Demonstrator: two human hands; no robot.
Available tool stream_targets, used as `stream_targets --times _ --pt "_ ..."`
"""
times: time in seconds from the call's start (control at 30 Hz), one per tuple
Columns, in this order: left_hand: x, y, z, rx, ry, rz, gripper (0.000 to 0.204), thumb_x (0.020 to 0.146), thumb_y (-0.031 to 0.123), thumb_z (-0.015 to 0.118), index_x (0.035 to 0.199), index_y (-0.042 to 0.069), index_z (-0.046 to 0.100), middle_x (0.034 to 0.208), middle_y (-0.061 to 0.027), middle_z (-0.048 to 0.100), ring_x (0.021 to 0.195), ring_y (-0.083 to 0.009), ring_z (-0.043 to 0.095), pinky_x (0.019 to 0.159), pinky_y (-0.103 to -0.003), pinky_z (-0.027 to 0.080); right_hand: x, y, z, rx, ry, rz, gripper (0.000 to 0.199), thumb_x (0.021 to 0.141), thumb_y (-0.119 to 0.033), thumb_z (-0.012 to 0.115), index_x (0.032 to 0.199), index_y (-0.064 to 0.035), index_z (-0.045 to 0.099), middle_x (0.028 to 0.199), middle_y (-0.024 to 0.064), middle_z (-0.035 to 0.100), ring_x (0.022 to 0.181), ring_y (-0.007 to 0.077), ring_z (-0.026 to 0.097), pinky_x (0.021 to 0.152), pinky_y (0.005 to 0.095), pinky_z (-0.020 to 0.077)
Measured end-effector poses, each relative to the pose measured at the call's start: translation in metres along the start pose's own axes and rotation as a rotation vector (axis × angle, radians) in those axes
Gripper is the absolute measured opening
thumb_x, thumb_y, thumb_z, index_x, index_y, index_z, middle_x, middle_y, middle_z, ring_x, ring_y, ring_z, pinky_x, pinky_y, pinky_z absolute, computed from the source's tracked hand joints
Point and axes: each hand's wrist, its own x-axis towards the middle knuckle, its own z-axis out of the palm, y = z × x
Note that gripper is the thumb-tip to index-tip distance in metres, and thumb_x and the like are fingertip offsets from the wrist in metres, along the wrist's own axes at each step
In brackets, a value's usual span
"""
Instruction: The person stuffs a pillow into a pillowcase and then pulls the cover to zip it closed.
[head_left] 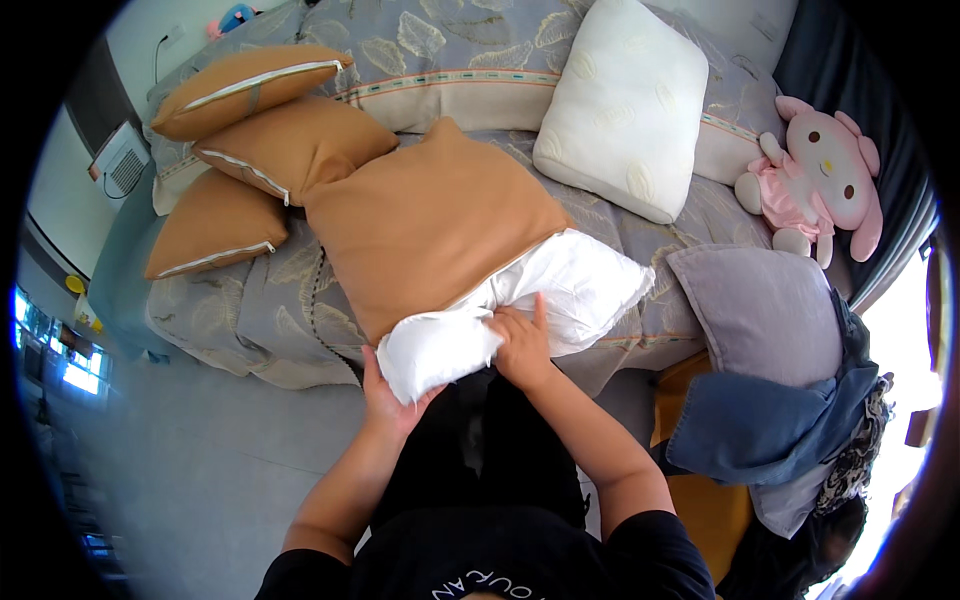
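Head view, read as a clock face with 12 at the top edge: a tan cushion cover (435, 225) lies on the leaf-patterned grey sofa (235, 325), just off the centre toward 11 o'clock. A white cushion insert (580, 300) sits partly inside it and bulges from its open side, toward 4 and 7 o'clock.

At 7 o'clock the left hand (393, 398) cups the insert's near corner, thumb along the edge and fingers partly hidden beneath it, closed around the fabric. Toward 5 o'clock the right hand (522, 350) has most of its fingers curled into the insert beside the cover's opening, with one finger standing up straight; how tightly it pinches, I cannot tell.

Three tan zippered cushions overlap on the sofa: an upper one (245, 95) toward 10 or 11 o'clock, a middle one (300, 145) at 10, and a lower one (215, 225) between 9 and 10. At 1 o'clock a white pillow (625, 110) leans on the sofa's backrest, and past it, near 2, is a pink long-eared plush toy (825, 165). At 3 o'clock rests a grey cushion (760, 305), with a blue garment (745, 425) overlapping its near edge toward 4, above a yellow chair (712, 510).
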Motion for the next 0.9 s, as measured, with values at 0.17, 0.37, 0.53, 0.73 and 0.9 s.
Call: stream_targets --times 0.17,0.37,0.53,0.73,0.9 --pt "0.039 0.001 0.019 0.314 0.099 0.072 0.083 0.09 0.071 0.038 0.152 0.019 0.016 0.154 -0.0078 0.024 0.139 -0.0303 0.025 0.109 -0.061 0.017 0.088 -0.03 -0.041 1.13 0.218 0.784 0.033 0.095 -0.023 0.053 0.121 -0.0023 0.057 0.112 0.0158 0.065 0.102 0.0322 0.063 0.085 0.0393 0.0525" --pt "0.062 0.028 0.122 0.92 -0.273 0.91 0.073 0.095 0.042 0.052 0.151 0.007 0.02 0.154 -0.0136 0.023 0.142 -0.026 0.018 0.113 -0.045 0.021 0.124 -0.049 -0.129 2.362 0.455 0.824 0.053 0.096 -0.039 0.047 0.134 -0.0009 0.046 0.131 0.0177 0.054 0.116 0.0323 0.056 0.097 0.046 0.0479" --pt "0.063 0.044 0.193 1.581 -0.391 1.282 0.06 0.091 0.035 0.06 0.142 0.01 0.044 0.152 -0.0187 0.029 0.141 -0.0386 0.024 0.111 -0.06 0.017 0.097 -0.012 -0.116 2.263 0.746 0.896 0.049 0.101 -0.033 0.035 0.138 -0.0022 0.043 0.135 0.0195 0.051 0.12 0.0342 0.053 0.101 0.0467 0.0463" --pt "0.111 0.011 0.148 2.272 -0.358 0.753 0.048 0.092 0.041 0.055 0.134 0.018 0.054 0.153 -0.0101 0.031 0.141 -0.0361 0.025 0.106 -0.073 0.012 0.055 0.008 -0.035 1.782 0.977 1.46 0.059 0.103 -0.044 0.034 0.141 0.0017 0.037 0.14 0.0175 0.047 0.125 0.0329 0.049 0.104 0.0439 0.0437" --pt "0.108 -0.01 0.126 2.299 -0.301 0.813 0.048 0.092 0.041 0.055 0.133 0.016 0.055 0.149 -0.0124 0.038 0.14 -0.0318 0.03 0.109 -0.068 0.013 0.005 0.045 -0.044 1.396 1.013 1.518 0.069 0.095 -0.041 0.057 0.142 0.005 0.033 0.149 0.0217 0.031 0.133 0.0355 0.04 0.108 0.0447 0.037"
